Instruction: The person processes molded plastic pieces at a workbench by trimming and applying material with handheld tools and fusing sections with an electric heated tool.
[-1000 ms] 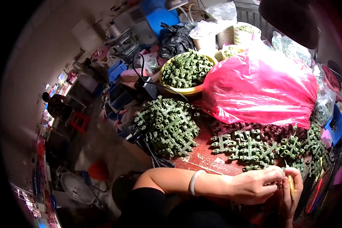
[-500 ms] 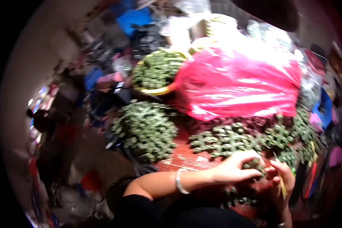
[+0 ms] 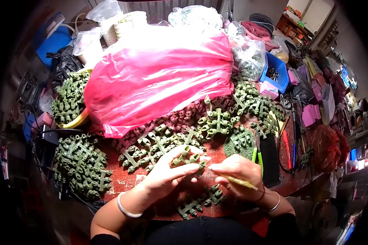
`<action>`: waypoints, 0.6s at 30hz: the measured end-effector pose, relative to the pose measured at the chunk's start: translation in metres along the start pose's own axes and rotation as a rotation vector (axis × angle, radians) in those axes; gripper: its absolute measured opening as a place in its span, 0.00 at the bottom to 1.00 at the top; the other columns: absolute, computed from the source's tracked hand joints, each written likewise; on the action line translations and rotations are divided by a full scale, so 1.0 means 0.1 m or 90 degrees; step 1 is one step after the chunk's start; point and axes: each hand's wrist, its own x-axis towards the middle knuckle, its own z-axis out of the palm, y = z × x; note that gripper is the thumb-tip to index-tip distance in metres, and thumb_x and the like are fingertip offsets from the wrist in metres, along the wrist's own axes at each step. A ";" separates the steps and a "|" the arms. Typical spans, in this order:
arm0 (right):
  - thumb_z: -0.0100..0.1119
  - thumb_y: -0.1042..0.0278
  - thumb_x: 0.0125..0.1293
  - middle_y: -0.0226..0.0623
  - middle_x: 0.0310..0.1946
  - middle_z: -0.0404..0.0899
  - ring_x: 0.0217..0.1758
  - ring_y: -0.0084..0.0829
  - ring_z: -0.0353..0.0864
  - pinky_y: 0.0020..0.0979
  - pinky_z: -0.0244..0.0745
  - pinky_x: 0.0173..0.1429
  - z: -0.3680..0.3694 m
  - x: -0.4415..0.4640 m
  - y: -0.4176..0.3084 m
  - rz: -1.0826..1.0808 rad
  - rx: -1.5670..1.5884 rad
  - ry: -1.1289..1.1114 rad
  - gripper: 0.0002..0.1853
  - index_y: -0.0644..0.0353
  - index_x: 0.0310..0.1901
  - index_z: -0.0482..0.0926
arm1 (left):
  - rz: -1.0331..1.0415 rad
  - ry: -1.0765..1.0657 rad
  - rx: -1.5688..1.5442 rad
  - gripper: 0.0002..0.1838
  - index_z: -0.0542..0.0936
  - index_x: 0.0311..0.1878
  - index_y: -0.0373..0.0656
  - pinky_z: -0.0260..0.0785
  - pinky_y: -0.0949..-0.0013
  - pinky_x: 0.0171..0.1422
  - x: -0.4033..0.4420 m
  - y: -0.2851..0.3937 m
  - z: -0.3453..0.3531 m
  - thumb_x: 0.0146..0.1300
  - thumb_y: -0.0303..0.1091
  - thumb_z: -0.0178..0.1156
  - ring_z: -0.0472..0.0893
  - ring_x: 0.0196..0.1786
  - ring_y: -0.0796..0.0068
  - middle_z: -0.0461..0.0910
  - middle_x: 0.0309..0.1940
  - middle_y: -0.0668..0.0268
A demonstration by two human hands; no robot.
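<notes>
My left hand (image 3: 165, 173) holds a green moulded piece (image 3: 187, 158) with several short hollow tubes, pinched between thumb and fingers. My right hand (image 3: 238, 171) grips a slim yellow-handled tool (image 3: 242, 182), its tip beside the piece; whether it touches, I cannot tell. On the red tabletop (image 3: 124, 183) below my hands lie dark green branched pieces (image 3: 198, 203). Beyond them is a row of similar green pieces (image 3: 157, 147), partly under a large pink plastic bag (image 3: 163, 77). Another heap of green pieces (image 3: 81, 165) sits at the left.
A yellow-rimmed basin (image 3: 79, 119) full of green pieces stands back left. Right of my hands are green-handled tools (image 3: 260, 159), a flat black object (image 3: 270, 157) and a red slender tool (image 3: 286, 143). A blue bin (image 3: 279, 83) sits back right; a person (image 3: 360, 109) is far right.
The view has swung right, so the table's contents appear further left. My left hand still holds a green piece; the yellow-handled tool in my right hand now lies at a flatter angle.
</notes>
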 end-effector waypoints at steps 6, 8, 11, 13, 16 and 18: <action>0.73 0.76 0.66 0.39 0.33 0.84 0.32 0.36 0.84 0.34 0.78 0.38 -0.02 -0.02 0.02 -0.015 -0.015 0.012 0.13 0.64 0.51 0.88 | 0.030 -0.015 -0.007 0.19 0.76 0.64 0.43 0.77 0.69 0.52 0.00 -0.01 0.01 0.73 0.28 0.65 0.81 0.55 0.76 0.83 0.60 0.62; 0.73 0.75 0.65 0.39 0.33 0.84 0.33 0.34 0.84 0.33 0.78 0.38 -0.01 -0.04 0.02 0.008 -0.018 0.027 0.13 0.64 0.51 0.88 | 0.030 -0.017 -0.013 0.19 0.76 0.64 0.43 0.76 0.69 0.52 0.00 -0.01 0.00 0.73 0.27 0.65 0.81 0.56 0.76 0.83 0.61 0.62; 0.75 0.73 0.65 0.38 0.33 0.84 0.33 0.32 0.84 0.31 0.78 0.38 -0.05 -0.06 0.01 0.051 -0.048 0.052 0.15 0.64 0.52 0.88 | 0.039 -0.023 -0.010 0.18 0.76 0.63 0.41 0.76 0.70 0.52 0.02 -0.03 -0.01 0.72 0.27 0.65 0.81 0.55 0.75 0.83 0.61 0.61; 0.73 0.70 0.69 0.40 0.37 0.88 0.38 0.33 0.86 0.32 0.81 0.44 -0.08 -0.04 -0.01 0.002 -0.007 -0.009 0.11 0.66 0.49 0.86 | 0.048 -0.020 -0.001 0.18 0.77 0.63 0.41 0.76 0.70 0.51 0.02 -0.03 -0.02 0.72 0.26 0.65 0.81 0.55 0.75 0.83 0.61 0.61; 0.71 0.68 0.70 0.40 0.36 0.88 0.36 0.33 0.86 0.33 0.80 0.42 -0.12 -0.03 0.00 0.075 -0.019 0.005 0.11 0.65 0.49 0.87 | 0.049 -0.027 0.016 0.17 0.77 0.62 0.41 0.77 0.69 0.50 0.01 -0.04 -0.04 0.72 0.26 0.65 0.82 0.54 0.75 0.83 0.60 0.61; 0.71 0.67 0.71 0.41 0.35 0.88 0.36 0.33 0.86 0.33 0.79 0.40 -0.13 -0.02 -0.01 0.080 -0.047 0.011 0.12 0.65 0.49 0.87 | 0.065 -0.035 0.000 0.17 0.77 0.62 0.40 0.77 0.69 0.53 0.02 -0.04 -0.04 0.72 0.24 0.65 0.82 0.55 0.76 0.83 0.59 0.62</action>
